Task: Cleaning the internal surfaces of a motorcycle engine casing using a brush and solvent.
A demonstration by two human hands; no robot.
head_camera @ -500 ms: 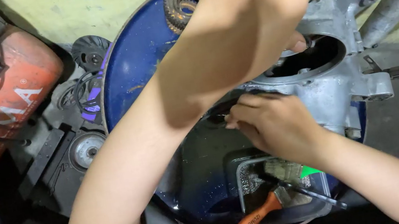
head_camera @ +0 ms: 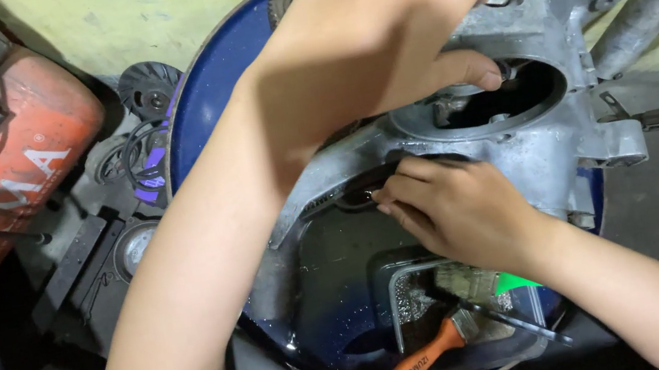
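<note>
We see the left hand reaching across from the left, knuckles up, folded over the upper rim of a grey cast-metal engine casing; its thumb dips into the casing's round bore, while the other fingers curl out of sight behind the hand, so we cannot tell whether they pinch anything there. It seems placed to steady the casing from above. Just below it, the right hand lies on the casing's near side, fingers drawn together with their tips pressed at a dark opening on the casing's lower-left arm; whether something small sits between those tips is too dark to tell. The casing itself rests across a big blue basin, likely so that drips and grime fall into it. Beneath the right wrist, inside the basin, sits a clear rectangular tray with an orange-handled brush lying across it, close to hand. Off beyond the left forearm stands an orange machine.
</note>
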